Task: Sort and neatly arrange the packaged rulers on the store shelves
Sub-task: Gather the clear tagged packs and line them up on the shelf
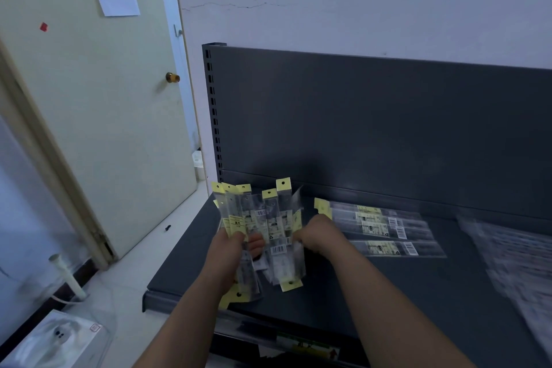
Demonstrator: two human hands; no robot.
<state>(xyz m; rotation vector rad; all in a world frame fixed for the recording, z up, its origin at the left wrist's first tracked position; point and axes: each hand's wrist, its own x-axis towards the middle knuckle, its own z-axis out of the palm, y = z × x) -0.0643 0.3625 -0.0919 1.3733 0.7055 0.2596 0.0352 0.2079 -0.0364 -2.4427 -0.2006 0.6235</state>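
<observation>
The rulers [263, 227] held in the fingers [256, 245] sit in clear, glossy, crinkled plastic sleeves with matt yellow paper tabs. Below the fingers, the shelf [373, 293] is dark grey metal, matt and smooth.

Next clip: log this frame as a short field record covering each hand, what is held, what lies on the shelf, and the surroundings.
left hand: grips the bundle of packaged rulers from the left
right hand: fingers curled at the bundle's right edge
bundle: fanned, roughly upright, yellow tabs at both ends
laid rulers: flat on the dark shelf, right of the hands
far right: more clear packages, blurred
background: door at left
</observation>
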